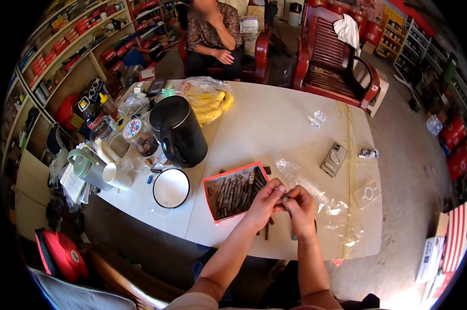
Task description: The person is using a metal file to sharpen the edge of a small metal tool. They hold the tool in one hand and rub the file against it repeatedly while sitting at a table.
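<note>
A broad white table (275,124) fills the middle of the view, its near edge curving toward the person; behind it stand two dark red wooden armchairs (331,57), and a second person (213,36) sits in one at the far side; on the table's left part sits a black electric kettle (177,130), with a bag of yellow bananas (208,101) just behind it and a round white lid (171,187) in front; near the table's front edge lies a shallow red-rimmed tray (232,192) holding a heap of small dark metal pieces; crumpled clear plastic bags (316,194) spread to the right of it; the left hand (264,201) and right hand (298,205) meet just beside the tray's right corner, above the table, fingers curled closed and pinching one small dark metal piece (284,198) between them, the fingertips touching; what kind of piece it is cannot be told.
</note>
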Action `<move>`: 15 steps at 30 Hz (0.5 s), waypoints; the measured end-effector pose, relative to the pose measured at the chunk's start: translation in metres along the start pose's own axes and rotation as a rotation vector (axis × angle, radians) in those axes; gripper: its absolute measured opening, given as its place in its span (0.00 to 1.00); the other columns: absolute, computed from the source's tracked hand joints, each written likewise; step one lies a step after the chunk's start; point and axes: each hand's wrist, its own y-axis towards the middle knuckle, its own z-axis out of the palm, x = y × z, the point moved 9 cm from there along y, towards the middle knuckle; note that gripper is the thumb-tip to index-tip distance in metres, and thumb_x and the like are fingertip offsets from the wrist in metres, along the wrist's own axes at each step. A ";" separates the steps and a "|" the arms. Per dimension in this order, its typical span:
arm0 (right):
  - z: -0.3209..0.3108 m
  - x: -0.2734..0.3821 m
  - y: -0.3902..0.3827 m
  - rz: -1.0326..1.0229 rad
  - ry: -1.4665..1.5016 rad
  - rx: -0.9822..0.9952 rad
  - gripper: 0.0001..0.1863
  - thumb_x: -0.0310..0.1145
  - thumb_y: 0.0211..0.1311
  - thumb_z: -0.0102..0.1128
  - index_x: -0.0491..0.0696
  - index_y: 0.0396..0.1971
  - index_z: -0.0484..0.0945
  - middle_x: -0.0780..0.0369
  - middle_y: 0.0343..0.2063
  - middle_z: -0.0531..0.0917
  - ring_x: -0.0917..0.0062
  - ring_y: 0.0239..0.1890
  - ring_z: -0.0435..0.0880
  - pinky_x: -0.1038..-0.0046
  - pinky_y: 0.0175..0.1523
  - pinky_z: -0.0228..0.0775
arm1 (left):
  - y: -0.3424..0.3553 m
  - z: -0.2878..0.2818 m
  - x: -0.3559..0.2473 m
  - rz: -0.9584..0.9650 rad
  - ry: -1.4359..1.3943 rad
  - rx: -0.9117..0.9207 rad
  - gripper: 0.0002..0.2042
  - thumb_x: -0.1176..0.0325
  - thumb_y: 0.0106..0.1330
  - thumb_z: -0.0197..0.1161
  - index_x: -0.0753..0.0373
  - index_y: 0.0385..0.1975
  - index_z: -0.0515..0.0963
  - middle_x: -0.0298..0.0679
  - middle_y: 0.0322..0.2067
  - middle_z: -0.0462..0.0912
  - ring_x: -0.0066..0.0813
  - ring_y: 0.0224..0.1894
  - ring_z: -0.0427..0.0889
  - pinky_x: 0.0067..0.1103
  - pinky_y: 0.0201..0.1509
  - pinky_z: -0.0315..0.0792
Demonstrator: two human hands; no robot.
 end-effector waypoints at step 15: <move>-0.012 0.035 0.000 -0.059 0.186 -0.057 0.04 0.28 0.64 0.54 0.45 0.34 0.70 0.66 0.29 0.76 0.84 0.33 0.76 0.77 0.41 0.73 | 0.006 0.021 0.004 0.019 -0.358 0.069 0.10 0.59 0.72 0.48 0.57 0.34 0.68 0.24 0.18 0.60 0.10 0.17 0.56 0.09 0.27 0.58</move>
